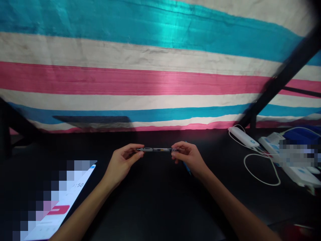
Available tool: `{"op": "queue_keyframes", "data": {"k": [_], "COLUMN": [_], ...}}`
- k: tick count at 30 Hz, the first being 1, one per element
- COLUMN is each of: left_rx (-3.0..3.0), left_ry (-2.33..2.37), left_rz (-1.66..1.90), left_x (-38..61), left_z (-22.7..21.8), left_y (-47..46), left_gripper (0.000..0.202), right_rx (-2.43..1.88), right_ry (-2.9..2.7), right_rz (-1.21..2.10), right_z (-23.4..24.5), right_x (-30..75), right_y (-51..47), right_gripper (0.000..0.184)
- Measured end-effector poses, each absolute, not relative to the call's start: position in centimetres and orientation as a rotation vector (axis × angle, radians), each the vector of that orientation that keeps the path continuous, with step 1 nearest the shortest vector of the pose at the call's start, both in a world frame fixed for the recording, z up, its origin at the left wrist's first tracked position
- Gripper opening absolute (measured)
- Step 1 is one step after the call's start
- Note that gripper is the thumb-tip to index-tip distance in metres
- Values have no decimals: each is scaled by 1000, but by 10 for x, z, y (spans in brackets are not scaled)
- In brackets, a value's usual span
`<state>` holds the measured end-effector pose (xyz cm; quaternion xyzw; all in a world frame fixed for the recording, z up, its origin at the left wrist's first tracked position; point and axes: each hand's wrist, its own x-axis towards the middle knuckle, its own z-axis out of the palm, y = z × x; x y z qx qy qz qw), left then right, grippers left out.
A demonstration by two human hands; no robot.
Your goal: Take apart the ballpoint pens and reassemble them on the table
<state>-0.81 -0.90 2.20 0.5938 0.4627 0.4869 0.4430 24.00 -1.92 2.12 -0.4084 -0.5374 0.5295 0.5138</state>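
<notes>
Both hands hold a slim pen [158, 149] level above a dark table [155, 201], one at each end. My left hand [122, 162] pinches the left end between thumb and fingers. My right hand [188, 155] pinches the right end, fingers curled. A blue pen-like object [187, 167] lies on the table just under my right hand, mostly hidden by it.
A lit tablet screen [65, 204] lies at the near left. At the right sit a white power bank [243, 136] with a looping white cable [260, 174] and white and blue boxes [296, 160]. A striped cloth [150, 67] hangs behind; a dark bar [283, 73] slants across it.
</notes>
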Motion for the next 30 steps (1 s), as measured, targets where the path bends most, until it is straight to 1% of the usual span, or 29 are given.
{"op": "queue_keyframes", "data": {"k": [5,13,15,17,20,22,24,27,30], "left_rx": [1540,1659,1821,2111,2603,2825,2954,3068,3106], "left_ry": [1190,1211,1244,1285,1395,1497,1539,1505,1492], "left_rz": [1221,1189,1184,1160,944,736,647,661,674], "left_x": [-6,-4,-5,-5,-2,4,11,20,24], "left_z": [21,23,21,19,19,21,24,25,21], "left_y": [-10,-14,-14,-15,-18,-23,-29,-36,-39], "left_gripper": [25,22,20,15,12,13,13,14,17], "right_rx": [-983,-950,-970,-1019,-1149,-1200,-1175,-1042,-920], "right_ry": [-1271,-1198,-1217,-1304,-1514,-1652,-1717,-1560,-1301], "right_rz": [1338,1404,1409,1419,1460,1550,1730,2047,2258], "right_z": [22,15,16,18,23,25,25,25,24], "right_x": [239,242,241,240,239,238,237,232,224], "right_y": [-19,-17,-17,-18,-23,-26,-30,-37,-42], "right_gripper": [21,25,26,25,22,22,25,33,32]}}
